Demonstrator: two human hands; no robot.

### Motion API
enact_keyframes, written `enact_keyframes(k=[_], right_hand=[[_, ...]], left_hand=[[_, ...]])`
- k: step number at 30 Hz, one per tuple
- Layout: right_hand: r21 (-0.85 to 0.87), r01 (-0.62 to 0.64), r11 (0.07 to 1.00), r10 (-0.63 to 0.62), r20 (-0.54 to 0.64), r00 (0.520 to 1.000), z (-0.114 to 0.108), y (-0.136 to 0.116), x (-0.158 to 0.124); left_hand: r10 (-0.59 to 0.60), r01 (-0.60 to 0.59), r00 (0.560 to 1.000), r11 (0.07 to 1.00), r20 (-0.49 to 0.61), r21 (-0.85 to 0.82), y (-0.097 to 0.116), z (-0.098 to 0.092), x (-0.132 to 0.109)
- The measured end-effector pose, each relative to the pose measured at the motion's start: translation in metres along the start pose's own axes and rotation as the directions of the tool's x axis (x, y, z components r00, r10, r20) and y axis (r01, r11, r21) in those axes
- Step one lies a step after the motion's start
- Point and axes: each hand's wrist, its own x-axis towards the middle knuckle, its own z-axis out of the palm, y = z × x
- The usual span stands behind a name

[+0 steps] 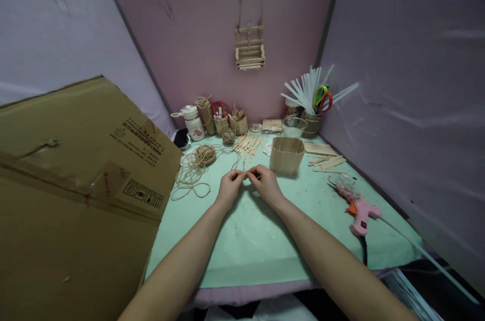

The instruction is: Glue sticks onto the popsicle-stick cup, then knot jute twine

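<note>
Twine (244,164) was held in a fine pinch by both the left hand (230,185) and the right hand (267,184), which were curled inward and set close together above the green tabletop (246,245), near the pale square container (287,156).

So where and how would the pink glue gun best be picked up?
Probably by the handle of the pink glue gun, from the near right: it lies on its side, handle toward the camera, orange trigger facing left and metal nozzle pointing away.
</note>
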Motion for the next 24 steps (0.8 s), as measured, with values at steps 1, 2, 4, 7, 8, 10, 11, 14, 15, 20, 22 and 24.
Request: enact_keyframes(k=[1,2,4,7,8,10,11,14,15,20,22,24], right_hand=[[-0.001,0.022,1.000,-0.022,0.003,1.000,0.0001,-0.0003,-0.0007],[-0.003,0.052,0.999,-0.052,0.007,0.999,-0.0001,-0.0010,-0.0015],[-0.010,0.126,0.992,-0.125,0.027,0.992,-0.0009,-0.0029,-0.0033],[-0.021,0.217,0.976,-0.215,0.068,0.974,-0.0027,-0.0064,-0.0053],[-0.020,0.225,0.974,-0.224,0.067,0.972,-0.0032,-0.0073,-0.0055],[-0.013,0.206,0.978,-0.206,0.037,0.978,-0.0037,-0.0078,-0.0050],[-0.010,0.183,0.983,-0.183,0.021,0.983,-0.0036,-0.0074,-0.0045],[0.009,0.104,0.995,-0.104,0.006,0.995,-0.0028,-0.0052,-0.0023],[0.018,0.082,0.996,-0.082,0.012,0.997,-0.0026,-0.0046,-0.0017],[0.066,0.034,0.997,-0.037,0.038,0.999,-0.0051,-0.0050,0.0003],[0.063,0.043,0.997,-0.045,0.033,0.998,-0.0067,-0.0058,0.0005],[0.046,0.065,0.997,-0.066,0.024,0.998,-0.0078,-0.0062,0.0004]], left_hand=[[-0.032,0.033,0.999,0.998,0.007,-0.056,-0.0002,0.0004,0.0002],[-0.086,0.090,0.996,0.987,0.031,-0.132,-0.0002,0.0007,0.0005],[-0.235,0.267,0.962,0.918,0.140,-0.292,0.0001,0.0006,0.0014],[-0.374,0.482,0.870,0.784,0.322,-0.391,0.0015,-0.0008,0.0022],[-0.368,0.488,0.865,0.778,0.342,-0.397,0.0021,-0.0012,0.0021],[-0.297,0.406,0.903,0.827,0.311,-0.389,0.0028,-0.0013,0.0012],[-0.243,0.331,0.933,0.869,0.265,-0.367,0.0028,-0.0011,0.0007],[-0.071,0.089,0.993,0.975,0.094,-0.206,0.0017,-0.0001,0.0001],[-0.023,0.031,0.998,0.988,0.058,-0.148,0.0012,-0.0001,0.0005],[0.062,-0.059,0.995,0.998,0.073,-0.039,0.0019,-0.0035,0.0040],[0.054,-0.053,0.993,0.999,0.107,-0.008,0.0030,-0.0049,0.0046],[0.050,-0.056,0.990,0.997,0.134,0.045,0.0027,-0.0055,0.0048]])
